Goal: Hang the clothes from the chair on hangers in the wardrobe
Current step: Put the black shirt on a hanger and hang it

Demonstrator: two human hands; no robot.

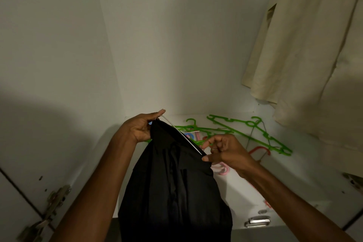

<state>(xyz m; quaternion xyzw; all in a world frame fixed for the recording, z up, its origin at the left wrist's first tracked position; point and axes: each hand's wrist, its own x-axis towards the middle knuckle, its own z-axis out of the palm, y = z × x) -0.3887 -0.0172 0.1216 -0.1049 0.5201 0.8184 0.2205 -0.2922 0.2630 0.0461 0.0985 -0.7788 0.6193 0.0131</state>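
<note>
I have both hands up in front of me inside the wardrobe (157, 35), working a black garment (172, 182) onto a thin metal hanger (184, 135). My left hand (140, 126) curls around the far end of the hanger together with the cloth, and my right hand (222, 150) pinches the near end of the wire and the fabric edge between thumb and fingers. The garment hangs down between my forearms from that wire, so it looks draped over the hanger but not yet settled, and the hanger is in my hands, not up on any rail that I can see. Above and beyond my right hand a cream garment (306, 45) already hangs, which I take as 1 piece done. Just past my hands, on the wardrobe floor (306, 165), lie several green hangers (249, 133), with a pink hanger (222, 169) beneath my right hand and a red hanger (259, 151) beyond it, so spares remain. The chair is out of view, so I cannot tell how many clothes are left. I can read no brand, label or writing anywhere.
</note>
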